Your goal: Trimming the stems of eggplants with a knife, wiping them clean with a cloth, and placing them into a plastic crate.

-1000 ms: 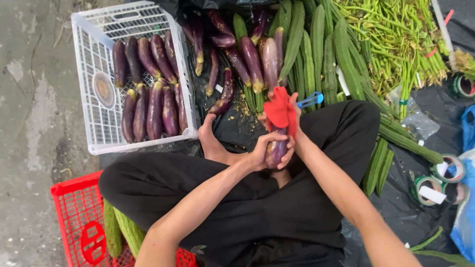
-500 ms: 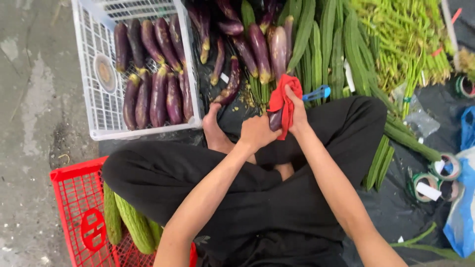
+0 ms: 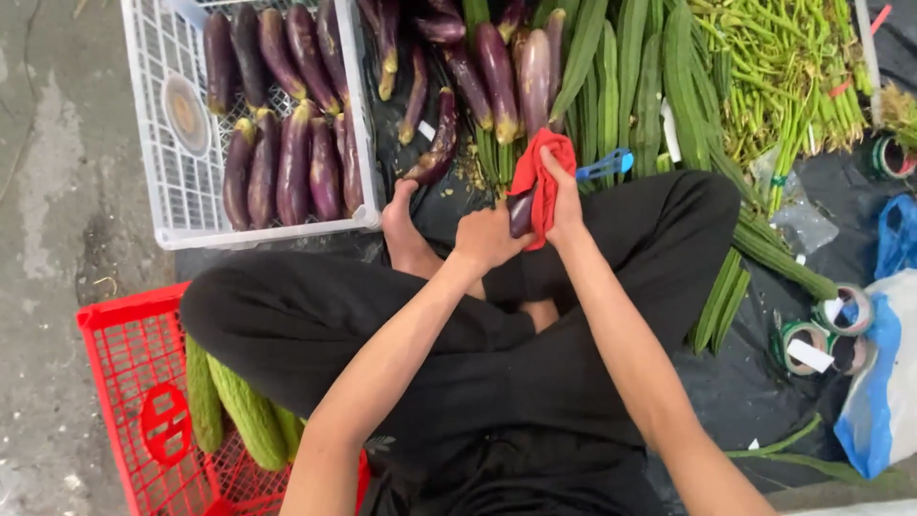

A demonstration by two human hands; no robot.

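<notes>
While the person sat cross-legged on the floor, a red plastic lattice crate (image 3: 134,382) with bumpy green gourds (image 3: 244,416) lay at the far left, beside a white plastic crate (image 3: 158,182) of glossy purple eggplants. The left hand (image 3: 487,239) gripped a smooth long purple eggplant (image 3: 522,212) at mid-frame, and the right hand (image 3: 564,205) pressed a soft red cloth (image 3: 540,172) around it. Such slick skin could slip out if the grip loosened. Ridged green gourds (image 3: 659,86) lay rightward.

We seem to be at a market stall set on the ground: bare grey concrete floor (image 3: 57,220) at nine o'clock, a white plastic crate of purple aubergines (image 3: 162,205) at eleven, long green ridged gourds (image 3: 630,67) at twelve, green stalk bundles (image 3: 783,67) at one, tape rolls (image 3: 845,311) at three.
</notes>
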